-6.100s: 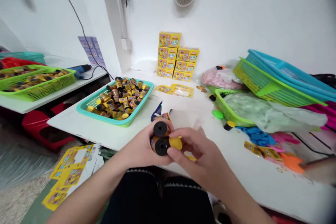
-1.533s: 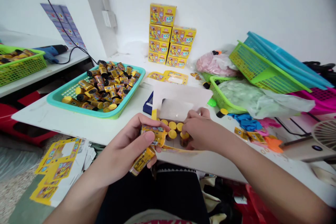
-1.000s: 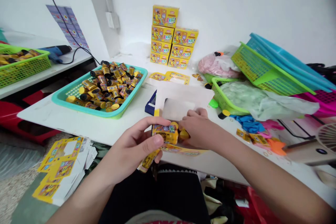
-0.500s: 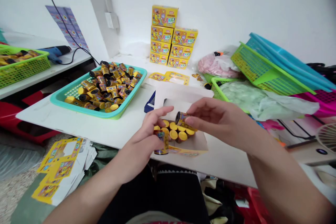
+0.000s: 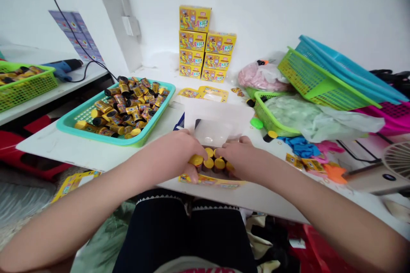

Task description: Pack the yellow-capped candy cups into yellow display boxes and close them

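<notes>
An open carton (image 5: 211, 181) with a yellow printed front sits before me at the table edge, its white lid (image 5: 221, 115) folded back. Rows of small canisters (image 5: 208, 163) with yellow caps stand upright inside. At the carton's left end, the thumb and fingers of my left hand (image 5: 177, 151) close round a yellow-capped canister (image 5: 196, 160). My right hand (image 5: 245, 155) reaches in at the right end, fingers curled down over the caps; what lies under them is hidden.
A teal basket (image 5: 96, 134) heaped with canisters stands left on the table (image 5: 41, 145). Stacked yellow boxes (image 5: 194, 40) are against the wall. At right are green baskets (image 5: 307, 81), a plastic bag (image 5: 317, 115), a loose canister (image 5: 270, 136) and a small fan (image 5: 397, 160).
Both hands have come down into the carton from above it. The canisters they held over it have been lowered; the right one is now out of sight. The view has shifted slightly.
</notes>
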`<state>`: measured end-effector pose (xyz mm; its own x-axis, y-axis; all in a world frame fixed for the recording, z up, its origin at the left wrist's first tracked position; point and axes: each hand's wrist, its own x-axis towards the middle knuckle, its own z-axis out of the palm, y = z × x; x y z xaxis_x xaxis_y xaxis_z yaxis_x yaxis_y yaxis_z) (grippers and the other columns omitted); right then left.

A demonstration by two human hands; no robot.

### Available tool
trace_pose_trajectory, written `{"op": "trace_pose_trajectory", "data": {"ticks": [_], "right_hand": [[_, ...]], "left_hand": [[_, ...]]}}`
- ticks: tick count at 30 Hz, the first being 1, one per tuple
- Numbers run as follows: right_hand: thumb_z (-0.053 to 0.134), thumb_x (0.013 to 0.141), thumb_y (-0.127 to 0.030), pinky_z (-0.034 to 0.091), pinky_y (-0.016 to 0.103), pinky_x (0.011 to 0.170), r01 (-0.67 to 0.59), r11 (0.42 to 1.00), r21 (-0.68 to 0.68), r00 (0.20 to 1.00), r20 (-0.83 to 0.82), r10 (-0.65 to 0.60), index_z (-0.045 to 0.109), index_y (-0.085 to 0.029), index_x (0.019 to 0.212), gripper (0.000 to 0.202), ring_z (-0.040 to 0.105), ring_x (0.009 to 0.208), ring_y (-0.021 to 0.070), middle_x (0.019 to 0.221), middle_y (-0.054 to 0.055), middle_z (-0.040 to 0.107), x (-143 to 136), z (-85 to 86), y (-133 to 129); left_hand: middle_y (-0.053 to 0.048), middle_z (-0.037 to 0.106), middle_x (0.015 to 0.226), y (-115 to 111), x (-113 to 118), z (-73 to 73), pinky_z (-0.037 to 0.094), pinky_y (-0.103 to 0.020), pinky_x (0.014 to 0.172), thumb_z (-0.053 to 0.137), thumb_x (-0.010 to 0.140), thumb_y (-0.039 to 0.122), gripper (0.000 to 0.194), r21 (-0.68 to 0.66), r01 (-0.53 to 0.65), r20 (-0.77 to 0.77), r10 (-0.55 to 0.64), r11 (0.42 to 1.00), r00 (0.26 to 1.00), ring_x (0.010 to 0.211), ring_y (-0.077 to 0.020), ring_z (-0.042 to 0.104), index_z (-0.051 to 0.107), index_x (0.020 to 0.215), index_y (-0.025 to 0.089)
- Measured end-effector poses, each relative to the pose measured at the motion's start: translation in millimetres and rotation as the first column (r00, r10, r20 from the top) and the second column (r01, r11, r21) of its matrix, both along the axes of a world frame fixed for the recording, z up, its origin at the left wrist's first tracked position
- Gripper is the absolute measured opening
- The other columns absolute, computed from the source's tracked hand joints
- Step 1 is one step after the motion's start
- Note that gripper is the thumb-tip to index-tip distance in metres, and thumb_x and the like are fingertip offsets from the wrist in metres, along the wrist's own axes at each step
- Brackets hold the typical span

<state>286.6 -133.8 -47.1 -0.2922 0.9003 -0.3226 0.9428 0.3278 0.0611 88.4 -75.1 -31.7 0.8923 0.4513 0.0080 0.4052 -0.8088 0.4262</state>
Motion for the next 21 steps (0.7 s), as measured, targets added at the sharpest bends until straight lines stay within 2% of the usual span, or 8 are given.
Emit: {"op": "trace_pose_trajectory", "data": {"ticks": [3, 6, 10, 13, 15, 17, 19, 21], "right_hand": [[0.075, 0.071, -0.022, 0.035, 0.046, 0.091, 0.000, 1.000, 0.027, 1.000, -0.024, 0.001, 0.067, -0.020, 0.103, 0.033, 0.062, 0.104, 0.0316, 0.101, 0.010, 0.071, 2.5, 4.4, -1.7], [0.067, 0.082, -0.032, 0.034, 0.044, 0.091, 0.020, 0.998, 0.054, 0.997, -0.079, -0.016, 0.067, -0.023, 0.105, 0.025, 0.063, 0.103, 0.0288, 0.101, 0.008, 0.072, 5.0, 14.2, -5.6], [0.058, 0.090, -0.037, 0.036, 0.040, 0.088, 0.019, 0.998, 0.062, 0.986, -0.167, -0.008, 0.068, -0.026, 0.106, 0.022, 0.064, 0.100, 0.0260, 0.102, 0.007, 0.072, 13.4, 19.7, -7.0], [0.053, 0.093, -0.040, 0.035, 0.043, 0.094, 0.000, 0.997, 0.075, 0.954, -0.298, 0.022, 0.067, -0.026, 0.108, 0.025, 0.065, 0.098, 0.0241, 0.104, 0.005, 0.073, 24.0, 20.6, -8.6], [0.050, 0.095, -0.042, 0.037, 0.045, 0.097, 0.004, 0.994, 0.106, 0.920, -0.389, 0.038, 0.067, -0.027, 0.107, 0.026, 0.065, 0.099, 0.0228, 0.106, 0.003, 0.073, 32.6, 23.0, -14.2], [0.049, 0.095, -0.043, 0.042, 0.043, 0.095, 0.055, 0.982, 0.182, 0.877, -0.479, 0.039, 0.067, -0.027, 0.105, 0.026, 0.066, 0.099, 0.0225, 0.107, 0.002, 0.073, 43.1, 25.9, -24.7], [0.052, 0.093, -0.043, 0.051, 0.038, 0.082, 0.169, 0.949, 0.267, 0.821, -0.570, 0.014, 0.068, -0.029, 0.101, 0.023, 0.067, 0.094, 0.0224, 0.104, 0.003, 0.074, 56.3, 26.8, -38.7], [0.057, 0.090, -0.042, 0.054, 0.028, 0.060, 0.312, 0.903, 0.295, 0.756, -0.652, -0.048, 0.069, -0.030, 0.096, 0.018, 0.069, 0.085, 0.0212, 0.099, 0.004, 0.074, 71.2, 23.9, -52.4]], "left_hand": [[-0.003, 0.063, 0.063, 6.4, 11.2, 9.0, 0.037, -0.034, 0.076, 0.088, 0.053, 0.023, 0.024, 0.015, 0.080, -0.166, -0.076, 0.997, 0.983, 0.079, -0.0252, 0.055, 0.079, 0.074, 0.028], [-0.009, 0.060, 0.064, 7.5, 20.3, 13.3, 0.037, -0.044, 0.083, 0.092, 0.038, 0.028, 0.028, 0.019, 0.086, -0.352, -0.074, 0.996, 0.933, 0.090, -0.0349, 0.052, 0.077, 0.062, 0.025], [-0.014, 0.061, 0.074, 3.3, 24.2, 1.0, 0.034, -0.057, 0.089, 0.090, 0.041, 0.044, 0.033, 0.053, 0.040, -0.505, -0.007, 0.998, 0.863, 0.100, -0.0426, 0.048, 0.070, 0.051, 0.020], [-0.015, 0.065, 0.077, -2.5, 17.3, -1.5, 0.029, -0.060, 0.096, 0.088, 0.046, 0.045, 0.034, 0.013, 0.053, -0.368, -0.045, 0.998, 0.929, 0.107, -0.0449, 0.049, 0.068, 0.053, 0.019], [-0.015, 0.069, 0.094, -2.6, 0.9, 11.9, 0.028, -0.057, 0.100, 0.086, 0.053, 0.045, 0.032, -0.018, 0.082, -0.244, -0.084, 0.996, 0.966, 0.113, -0.0432, 0.049, 0.074, 0.071, 0.021], [-0.009, 0.065, 0.118, 5.7, -29.1, 32.8, 0.030, -0.048, 0.102, 0.075, 0.071, 0.046, 0.036, -0.028, 0.073, -0.102, -0.076, 0.997, 0.992, 0.118, -0.0358, 0.049, 0.073, 0.102, 0.027], [-0.003, 0.060, 0.123, 24.4, -69.2, 48.0, 0.036, -0.037, 0.099, 0.055, 0.088, 0.043, 0.039, 0.025, -0.147, 0.182, 0.141, 0.989, 0.973, 0.116, -0.0286, 0.049, 0.065, 0.119, 0.022], [-0.001, 0.053, 0.124, 52.1, -109.0, 45.4, 0.037, -0.031, 0.098, 0.036, 0.094, 0.035, 0.048, -0.063, -0.457, 0.391, 0.443, 0.887, 0.807, 0.122, -0.0270, 0.041, 0.053, 0.132, 0.013]]}}
